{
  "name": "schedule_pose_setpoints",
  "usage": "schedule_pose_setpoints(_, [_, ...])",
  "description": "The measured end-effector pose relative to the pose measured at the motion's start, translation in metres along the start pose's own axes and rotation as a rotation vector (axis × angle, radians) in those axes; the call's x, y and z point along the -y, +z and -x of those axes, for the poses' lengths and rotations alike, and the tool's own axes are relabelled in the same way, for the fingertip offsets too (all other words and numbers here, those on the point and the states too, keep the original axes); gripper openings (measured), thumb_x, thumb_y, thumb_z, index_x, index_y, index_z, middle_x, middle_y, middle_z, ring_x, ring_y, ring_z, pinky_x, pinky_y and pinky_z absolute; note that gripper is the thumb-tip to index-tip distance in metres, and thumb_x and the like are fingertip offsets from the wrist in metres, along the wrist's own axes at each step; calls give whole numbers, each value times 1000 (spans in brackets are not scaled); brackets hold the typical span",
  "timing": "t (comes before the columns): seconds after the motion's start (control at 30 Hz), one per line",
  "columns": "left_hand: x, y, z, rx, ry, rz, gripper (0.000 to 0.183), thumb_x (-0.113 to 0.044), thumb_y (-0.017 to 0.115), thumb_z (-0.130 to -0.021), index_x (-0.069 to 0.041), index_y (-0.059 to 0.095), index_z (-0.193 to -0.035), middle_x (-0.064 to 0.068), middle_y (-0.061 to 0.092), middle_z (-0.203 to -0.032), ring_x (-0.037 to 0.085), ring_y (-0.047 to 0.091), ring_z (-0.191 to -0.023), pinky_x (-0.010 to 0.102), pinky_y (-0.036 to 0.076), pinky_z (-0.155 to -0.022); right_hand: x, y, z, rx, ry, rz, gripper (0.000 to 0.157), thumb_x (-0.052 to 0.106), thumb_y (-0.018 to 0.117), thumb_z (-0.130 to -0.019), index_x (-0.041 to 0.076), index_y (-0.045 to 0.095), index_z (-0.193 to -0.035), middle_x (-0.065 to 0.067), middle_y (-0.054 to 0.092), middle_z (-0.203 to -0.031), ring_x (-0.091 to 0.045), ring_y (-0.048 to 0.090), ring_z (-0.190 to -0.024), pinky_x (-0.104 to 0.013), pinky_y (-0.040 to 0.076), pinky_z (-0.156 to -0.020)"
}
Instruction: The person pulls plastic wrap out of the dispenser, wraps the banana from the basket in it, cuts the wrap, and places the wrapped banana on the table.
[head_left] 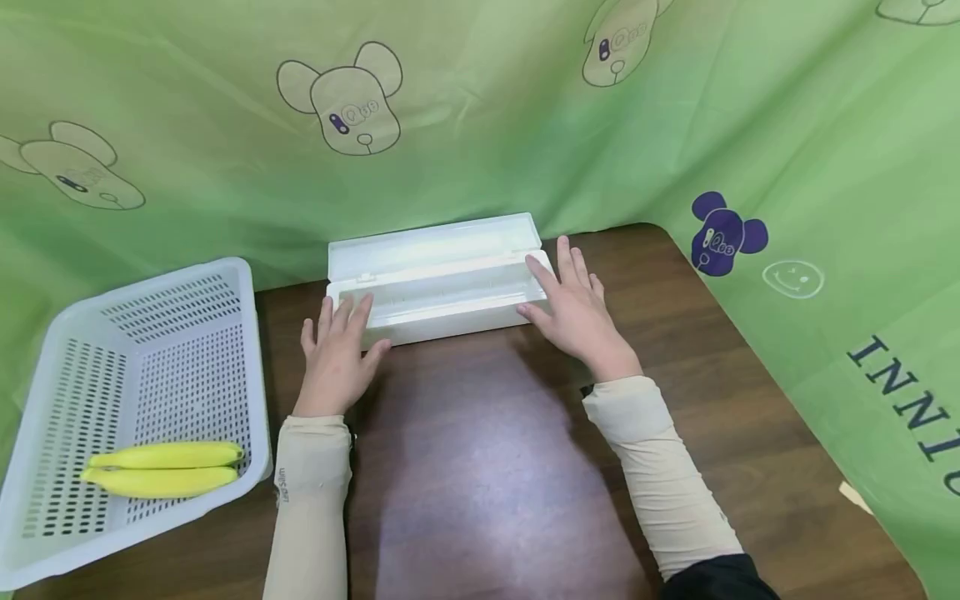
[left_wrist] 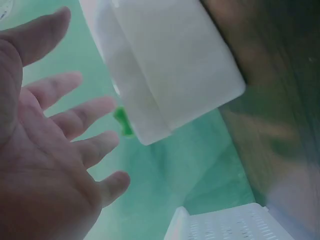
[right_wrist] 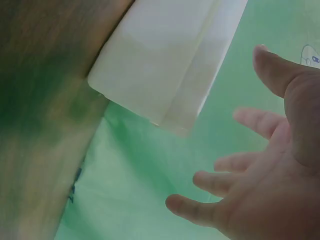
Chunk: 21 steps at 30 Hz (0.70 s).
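Note:
A long white lidded box (head_left: 450,321) lies at the back of the table, its lid (head_left: 435,242) tipped back in the head view and the inside showing. By its left end is my left hand (head_left: 333,367), fingers spread and extended. My right hand (head_left: 577,321) is at the opposite end, fingers also apart and straight. Both wrist views show the palms facing the box with a gap between fingers and box, so neither hand grips anything. A small green piece (left_wrist: 122,121) shows behind the box's edge in the left wrist view; its kind is unclear.
On the left stands a pale perforated plastic basket (head_left: 258,400) with two yellow bananas (head_left: 168,455) lying inside. Green printed cloth (head_left: 480,125) hangs along the back and right edges of the brown wooden table (head_left: 480,467). A small pale piece (head_left: 855,497) lies near the right edge.

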<state>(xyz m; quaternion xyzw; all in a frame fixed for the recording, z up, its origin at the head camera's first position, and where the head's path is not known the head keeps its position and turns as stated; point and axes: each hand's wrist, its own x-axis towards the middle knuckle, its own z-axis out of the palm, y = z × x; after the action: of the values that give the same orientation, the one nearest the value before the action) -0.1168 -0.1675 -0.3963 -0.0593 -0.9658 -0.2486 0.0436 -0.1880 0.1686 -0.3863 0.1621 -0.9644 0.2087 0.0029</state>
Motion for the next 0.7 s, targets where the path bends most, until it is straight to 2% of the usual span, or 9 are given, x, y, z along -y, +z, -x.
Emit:
schedule_pose_setpoints(0.17, [3, 1, -2, 4, -24, -33, 54, -22, 64, -101, -1, 48, -148, 25, 47, -147, 44, 13, -149, 67, -4, -115, -3, 1, -1, 40, 3, 25, 59, 39, 60, -102, 13, 46, -152, -22, -3, -166, -40, -6, -152, -72, 9, -113])
schedule_pose_setpoints(0.37, [10, 0, -7, -37, -26, -60, 38, -20, 63, -101, -1, 62, -134, 23, 57, -134, 44, 28, -144, 68, -3, -115, -1, 1, -5, 52, -5, 40, 42, 31, 62, -102, 10, 61, -138, -23, 11, -165, -43, -2, -151, -71, 11, -114])
schedule_pose_setpoints(0.57, [15, 0, -17, -95, -5, -27, 25, -16, 67, -99, -1, 70, -119, 20, 64, -122, 43, 39, -136, 69, -2, -114, -6, 0, -15, -1, -55, 33, 23, 24, 66, -100, 7, 70, -115, -26, 23, -161, -47, 7, -150, -72, 16, -112])
schedule_pose_setpoints(0.7, [17, 1, -24, -109, -13, 19, 17, -13, 67, -98, -1, 74, -109, 17, 68, -115, 42, 41, -134, 67, -4, -115, -13, 0, -20, 9, -67, -6, 15, 22, 66, -99, 8, 71, -103, -26, 25, -161, -47, 6, -150, -73, 16, -111])
